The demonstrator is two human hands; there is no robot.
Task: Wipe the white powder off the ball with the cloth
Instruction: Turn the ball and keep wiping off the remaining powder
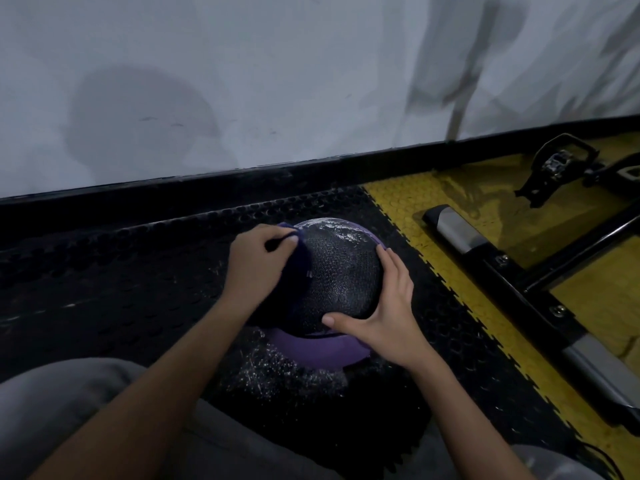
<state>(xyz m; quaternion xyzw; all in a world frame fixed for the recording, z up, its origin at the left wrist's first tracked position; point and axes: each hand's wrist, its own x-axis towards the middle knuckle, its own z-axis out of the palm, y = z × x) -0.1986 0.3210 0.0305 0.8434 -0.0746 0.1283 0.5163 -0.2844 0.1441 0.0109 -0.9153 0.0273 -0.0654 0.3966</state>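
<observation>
My left hand (258, 259) grips the cloth (294, 278) on the ball (341, 271) on the floor mat (121, 271), right hand (384, 299) flat steadying it; near side looks clean, powder (341, 230) left on top, far side unseen.

Ball (343, 268) left flank hidden under cloth (296, 278) and left hand (256, 261); right hand (391, 306) covers right flank. Exercise-machine frame (460, 232) runs off right edge (pedal (556, 164) blurred). Forearms (166, 375) cut at bottom.
</observation>
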